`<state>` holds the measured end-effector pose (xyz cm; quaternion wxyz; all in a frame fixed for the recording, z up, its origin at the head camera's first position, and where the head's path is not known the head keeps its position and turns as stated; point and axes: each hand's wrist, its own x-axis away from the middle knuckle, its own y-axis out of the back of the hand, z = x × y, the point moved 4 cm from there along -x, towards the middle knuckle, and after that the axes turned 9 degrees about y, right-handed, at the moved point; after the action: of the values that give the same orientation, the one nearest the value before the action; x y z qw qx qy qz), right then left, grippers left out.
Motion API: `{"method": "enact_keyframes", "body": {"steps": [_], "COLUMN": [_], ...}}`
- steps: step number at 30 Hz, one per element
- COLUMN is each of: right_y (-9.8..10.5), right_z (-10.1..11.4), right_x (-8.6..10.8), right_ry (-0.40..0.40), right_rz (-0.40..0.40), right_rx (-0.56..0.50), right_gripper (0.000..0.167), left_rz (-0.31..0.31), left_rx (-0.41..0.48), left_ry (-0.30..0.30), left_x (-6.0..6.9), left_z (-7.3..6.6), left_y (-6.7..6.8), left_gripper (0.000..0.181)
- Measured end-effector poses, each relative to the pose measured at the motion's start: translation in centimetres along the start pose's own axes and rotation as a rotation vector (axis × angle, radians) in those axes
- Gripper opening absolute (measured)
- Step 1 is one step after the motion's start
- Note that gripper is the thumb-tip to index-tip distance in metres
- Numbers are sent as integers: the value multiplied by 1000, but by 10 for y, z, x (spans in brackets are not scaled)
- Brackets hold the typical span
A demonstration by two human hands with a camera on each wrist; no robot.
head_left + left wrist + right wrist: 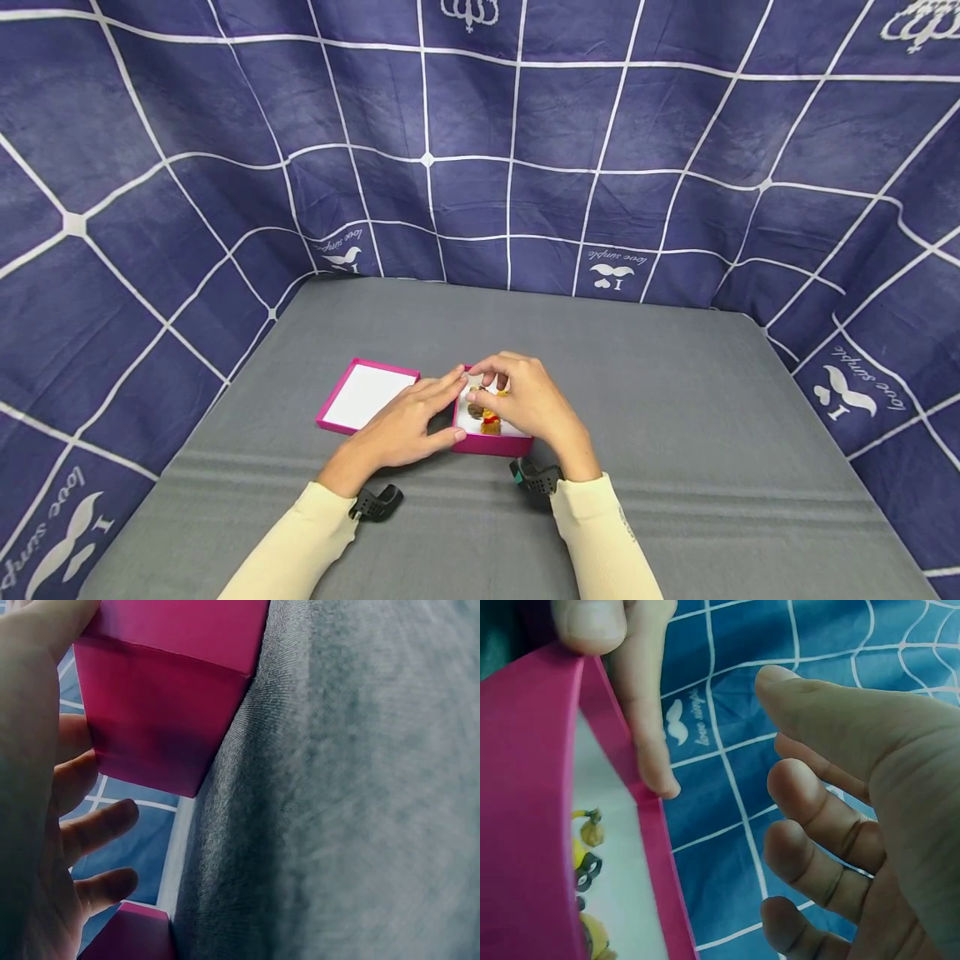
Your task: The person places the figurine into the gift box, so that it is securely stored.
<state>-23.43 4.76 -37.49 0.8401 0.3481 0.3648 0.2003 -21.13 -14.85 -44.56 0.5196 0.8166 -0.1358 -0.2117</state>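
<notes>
A magenta box with a white inside stands on the grey cloth. Several small figures lie in it, among them a yellow, red and brown one and a brown one. My left hand rests against the box's left side, fingers straight, the thumb touching the near left corner in the right wrist view. Over the box hovers my right hand, its fingers loosely bent. Nothing shows between its thumb and fingers in the right wrist view. It partly hides the figures in the head view.
A magenta lid or second box part, white inside, lies left of the box, partly behind my left hand. Blue curtains with white grid lines surround the grey cloth surface. Each wrist wears a black band.
</notes>
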Motion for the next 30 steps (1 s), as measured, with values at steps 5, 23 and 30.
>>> {"method": "enact_keyframes", "body": {"steps": [5,23,30], "right_y": [6,10,0], "right_z": [7,25,33], "right_x": [-1,-3,-8], "right_ry": [17,26,35], "right_rz": [-47,-195,-207], "right_rx": [-6,20,-39], "right_gripper": [26,42,55], "left_rz": [-24,-302,-411], "left_rx": [-9,-23,-1], "left_ry": [-14,-39,49], "left_x": [1,5,7], "left_z": [2,15,29], "left_y": [1,33,57], "left_gripper": [79,64,62]}}
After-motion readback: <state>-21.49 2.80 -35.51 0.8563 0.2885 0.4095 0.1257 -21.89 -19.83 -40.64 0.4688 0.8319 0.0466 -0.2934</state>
